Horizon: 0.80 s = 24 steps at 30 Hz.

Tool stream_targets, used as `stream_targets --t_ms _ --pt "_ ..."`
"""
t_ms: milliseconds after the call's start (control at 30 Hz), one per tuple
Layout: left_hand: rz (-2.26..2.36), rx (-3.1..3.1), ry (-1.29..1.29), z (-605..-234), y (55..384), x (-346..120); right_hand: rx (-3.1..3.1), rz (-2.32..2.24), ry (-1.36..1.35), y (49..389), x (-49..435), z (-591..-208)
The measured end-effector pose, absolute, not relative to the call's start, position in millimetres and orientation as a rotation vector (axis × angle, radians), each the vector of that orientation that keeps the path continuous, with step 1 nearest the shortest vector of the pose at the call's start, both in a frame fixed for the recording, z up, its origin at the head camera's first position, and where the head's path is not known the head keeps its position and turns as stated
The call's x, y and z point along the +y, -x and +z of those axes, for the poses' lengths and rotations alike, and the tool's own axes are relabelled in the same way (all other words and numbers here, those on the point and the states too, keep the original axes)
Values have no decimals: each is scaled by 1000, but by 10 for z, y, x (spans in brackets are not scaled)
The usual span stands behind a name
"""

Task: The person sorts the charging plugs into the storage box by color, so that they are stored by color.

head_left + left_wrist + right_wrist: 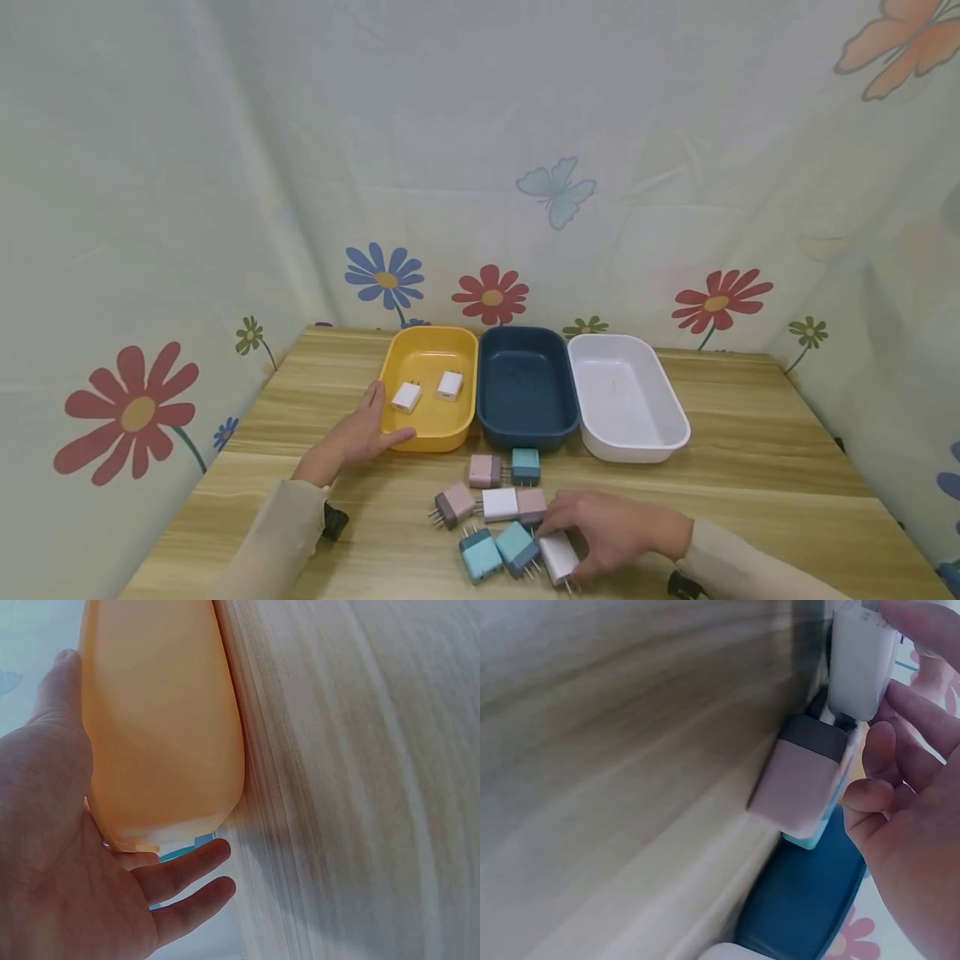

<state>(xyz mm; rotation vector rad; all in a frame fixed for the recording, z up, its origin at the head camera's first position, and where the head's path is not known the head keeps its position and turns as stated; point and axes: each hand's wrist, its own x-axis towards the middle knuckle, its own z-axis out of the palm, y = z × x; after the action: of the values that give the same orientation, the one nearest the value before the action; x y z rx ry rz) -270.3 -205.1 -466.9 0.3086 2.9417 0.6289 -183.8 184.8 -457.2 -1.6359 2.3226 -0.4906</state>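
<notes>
"What's the biggest thing?"
"The brown striped wooden table. Three deep plastic boxes with round corners stand on it in a row: the yellow box, the dark blue box and the white box"
"And the hands?"
"The left hand is spread wide, touching the yellow box's near left corner. The right hand pinches a smooth white block plug, just beside a bunch of other plugs on the table"
"Which ones?"
"Three pink and purple plugs, three blue-green plugs and one more white plug. Two little white plugs sit in the yellow box"
"How does the held one look?"
"It's got thin metal prongs pointing toward the person, and tiny grey marks, too blurry to read"
</notes>
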Motion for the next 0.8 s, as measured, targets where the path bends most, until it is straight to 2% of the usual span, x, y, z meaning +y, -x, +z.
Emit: stream_targets --t_ms 400,800 --pt "624 2934 -280 -4673 2706 -2045 2410 -637 1664 1908 1833 -4404" --pt "635 2951 -293 -4673 2703 -2045 2443 -713 1478 2015 1773 -4247"
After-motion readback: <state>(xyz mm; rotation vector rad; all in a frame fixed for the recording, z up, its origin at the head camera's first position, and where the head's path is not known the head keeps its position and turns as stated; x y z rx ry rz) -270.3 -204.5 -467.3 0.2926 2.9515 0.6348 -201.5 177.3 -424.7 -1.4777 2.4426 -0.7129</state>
